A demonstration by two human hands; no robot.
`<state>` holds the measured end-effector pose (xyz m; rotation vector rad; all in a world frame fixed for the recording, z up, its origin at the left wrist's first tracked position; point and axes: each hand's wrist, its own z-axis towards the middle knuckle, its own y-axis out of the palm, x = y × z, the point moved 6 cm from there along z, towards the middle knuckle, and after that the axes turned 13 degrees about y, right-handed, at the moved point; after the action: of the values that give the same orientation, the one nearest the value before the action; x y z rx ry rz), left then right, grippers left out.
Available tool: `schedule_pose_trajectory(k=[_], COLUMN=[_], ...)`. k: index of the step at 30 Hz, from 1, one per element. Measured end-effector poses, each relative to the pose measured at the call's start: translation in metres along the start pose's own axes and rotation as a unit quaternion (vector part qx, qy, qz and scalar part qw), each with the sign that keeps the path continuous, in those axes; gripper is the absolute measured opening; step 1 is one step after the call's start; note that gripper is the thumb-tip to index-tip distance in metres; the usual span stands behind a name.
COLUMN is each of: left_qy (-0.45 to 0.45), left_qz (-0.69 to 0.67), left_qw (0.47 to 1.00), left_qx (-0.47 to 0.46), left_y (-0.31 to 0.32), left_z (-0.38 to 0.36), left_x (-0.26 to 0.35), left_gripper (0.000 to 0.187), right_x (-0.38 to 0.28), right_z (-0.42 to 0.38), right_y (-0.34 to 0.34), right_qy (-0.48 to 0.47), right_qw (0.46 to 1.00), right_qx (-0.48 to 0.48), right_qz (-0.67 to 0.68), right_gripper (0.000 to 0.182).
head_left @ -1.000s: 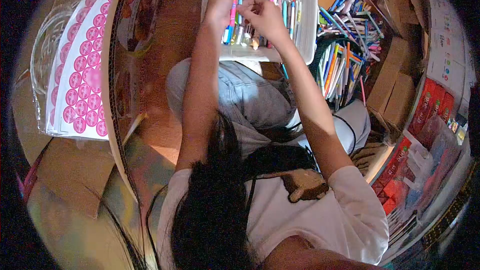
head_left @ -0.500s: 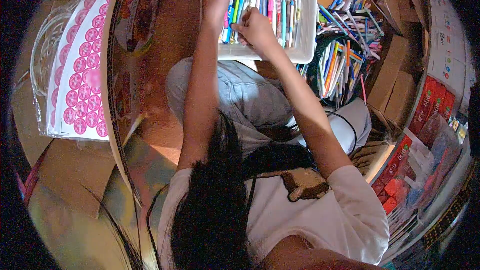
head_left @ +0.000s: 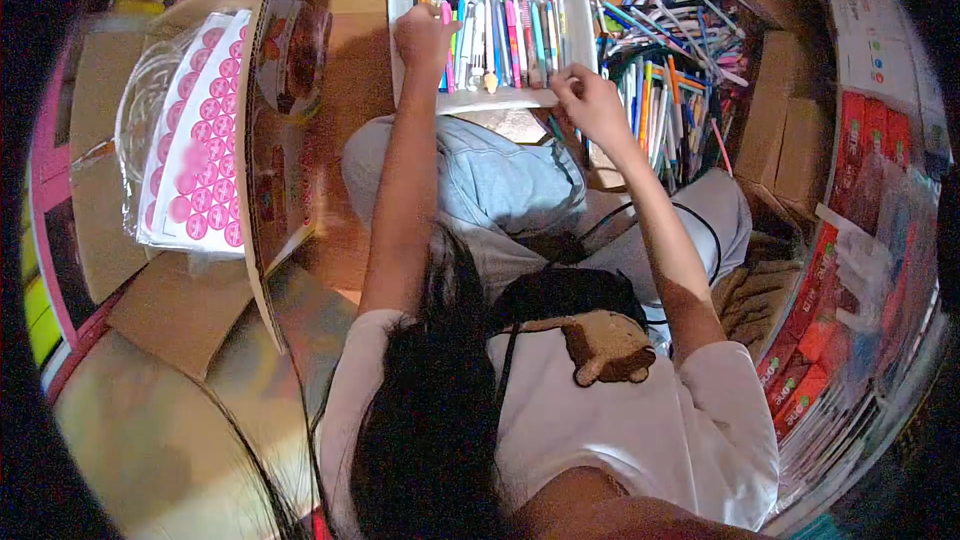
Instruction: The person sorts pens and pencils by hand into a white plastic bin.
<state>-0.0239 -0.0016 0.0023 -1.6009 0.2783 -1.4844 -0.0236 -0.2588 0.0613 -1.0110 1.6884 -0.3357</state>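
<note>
A white tray [head_left: 500, 100] at the top centre holds many pens and markers [head_left: 512, 35] lying lengthwise. At its left side my left hand [head_left: 424, 38] is closed on a pink pen [head_left: 446, 15], above the other pens. My right hand [head_left: 592, 108] is at the tray's front right corner, thumb and fingers pinched together. What it grips is too small to make out. A thin teal item shows just below that hand, and I cannot tell whether the fingers touch it.
Right of the tray lies a loose heap of pens [head_left: 680, 20], with a dark container of upright pens [head_left: 660, 105] nearer me. Cardboard boxes [head_left: 787, 140] and red packages [head_left: 815, 310] stand farther right. On the left are pink-sticker sheets [head_left: 215, 155] beside a cardboard edge. My crossed legs are below the tray.
My right hand has moved from over the pens to the tray's front right corner. My left hand, with the pink pen, has come nearer the front edge. The view has shifted.
</note>
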Motion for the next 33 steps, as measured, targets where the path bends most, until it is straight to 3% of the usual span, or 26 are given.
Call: schedule_pose_trajectory(k=[3,11,13,14,17,19,21,23,24,26,29,31,33], left_qy=[0.138,0.032,0.075,0.094,0.117,0.106,0.151,0.170,0.209,0.272,0.238,0.244,0.246], left_qz=[-0.002,-0.050,-0.023,-0.013,-0.023,-0.020,-0.133,-0.111,-0.119,-0.061,0.107,0.158,0.126], left_qw=[0.989,0.998,0.997,0.995,0.993,0.992,0.977,0.975,0.966,0.935,0.915,0.890,0.895], left_qx=[0.047,-0.007,0.009,0.012,0.024,0.059,0.064,-0.087,-0.098,-0.217,-0.308,-0.351,-0.349], left_y=[0.012,0.016,0.012,0.011,-0.003,-0.010,0.000,0.027,0.054,0.104,0.149,0.157,0.173], left_z=[0.002,-0.007,-0.008,-0.010,-0.018,-0.020,-0.034,-0.050,-0.060,-0.081,-0.112,-0.131,-0.138], left_x=[-0.012,-0.019,-0.013,-0.010,0.018,0.053,0.105,0.168,0.180,0.214,0.239,0.253,0.245], left_gripper=[0.037,0.032,0.031,0.030,0.024,0.023,0.025,0.024,0.026,0.029,0.037,0.040,0.044], right_x=[0.017,0.094,0.110,0.124,0.147,0.169,0.181,0.167,0.167,0.167,0.204,0.183,0.182], right_z=[-0.022,-0.039,-0.045,-0.045,-0.065,-0.063,-0.069,-0.080,-0.082,-0.084,-0.061,-0.071,-0.068], right_y=[-0.024,-0.071,-0.089,-0.096,-0.113,-0.124,-0.133,-0.148,-0.151,-0.154,-0.121,-0.121,-0.116], right_qy=[0.034,0.087,0.098,0.043,0.115,0.101,0.081,0.067,0.075,0.086,0.109,0.124,0.128], right_qw=[0.999,0.990,0.976,0.971,0.943,0.935,0.921,0.914,0.915,0.917,0.944,0.955,0.960], right_qx=[0.003,0.085,0.120,0.177,0.212,0.271,0.338,0.374,0.378,0.380,0.309,0.268,0.245], right_qz=[0.027,0.070,0.154,0.153,0.228,0.205,0.176,0.141,0.121,0.087,-0.042,-0.026,-0.046], right_gripper=[0.028,0.029,0.028,0.028,0.027,0.026,0.026,0.027,0.027,0.027,0.036,0.047,0.051])
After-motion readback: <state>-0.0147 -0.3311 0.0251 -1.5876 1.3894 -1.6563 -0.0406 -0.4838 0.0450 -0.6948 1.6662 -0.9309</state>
